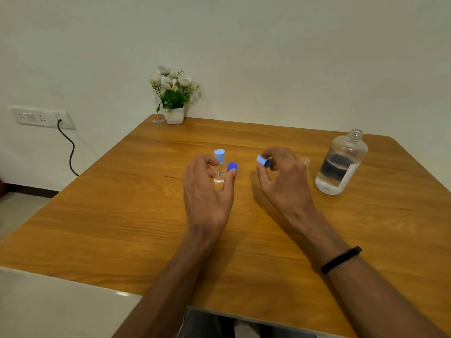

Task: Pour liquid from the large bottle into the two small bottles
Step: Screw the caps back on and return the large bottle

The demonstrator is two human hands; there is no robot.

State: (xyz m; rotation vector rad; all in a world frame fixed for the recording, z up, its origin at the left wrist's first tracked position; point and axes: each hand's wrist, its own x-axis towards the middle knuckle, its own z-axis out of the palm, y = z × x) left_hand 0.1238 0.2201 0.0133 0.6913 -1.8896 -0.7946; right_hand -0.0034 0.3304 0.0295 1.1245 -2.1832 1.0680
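A large clear bottle (341, 164), uncapped and partly filled with clear liquid, stands at the right of the wooden table (122, 215). One small clear bottle (219, 170) with a light blue cap stands mid-table. My left hand (207, 193) curves around it with fingers apart, gripping nothing. A dark blue cap (232, 166) lies just right of that bottle, by my fingertip. My right hand (285, 181) pinches a light blue cap (263, 161) between thumb and fingers. The second small bottle (305, 161) is mostly hidden behind that hand; only its open mouth shows.
A white pot of artificial flowers (173, 98) stands at the table's far edge against the wall. A wall socket with a dark cable (41, 117) is at the left. A black band (341, 259) circles my right wrist.
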